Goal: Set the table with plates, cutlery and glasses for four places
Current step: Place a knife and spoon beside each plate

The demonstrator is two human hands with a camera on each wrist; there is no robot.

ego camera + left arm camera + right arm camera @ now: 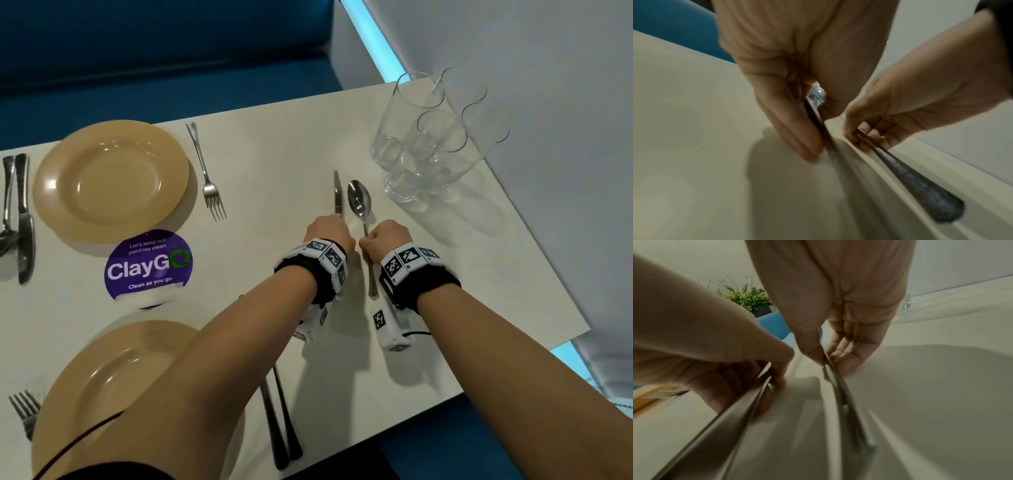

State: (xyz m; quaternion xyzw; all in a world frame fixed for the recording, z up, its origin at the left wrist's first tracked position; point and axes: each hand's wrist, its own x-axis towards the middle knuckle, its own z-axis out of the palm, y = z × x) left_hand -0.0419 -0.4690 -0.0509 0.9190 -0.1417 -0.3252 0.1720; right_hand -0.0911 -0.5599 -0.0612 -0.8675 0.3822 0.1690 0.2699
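My left hand [329,229] grips the handle of a knife [337,193], whose blade points away from me. Just to its right, my right hand [385,236] pinches the handle of a spoon [359,200], bowl up and pointing away. The two lie parallel, close to the white table [274,154]; I cannot tell whether they touch it. In the left wrist view the spoon handle [920,183] runs out behind the right fingers. In the right wrist view the knife [748,405] is a blurred streak. Tan plates stand far left [109,178] and near left [113,387].
Several empty glasses [424,137] stand clustered at the far right corner. A fork [205,171] lies right of the far plate, a knife and spoon [20,216] to its left. Two cutlery handles [281,418] lie right of the near plate, a fork [25,411] left. A purple sticker [147,263] sits between the plates.
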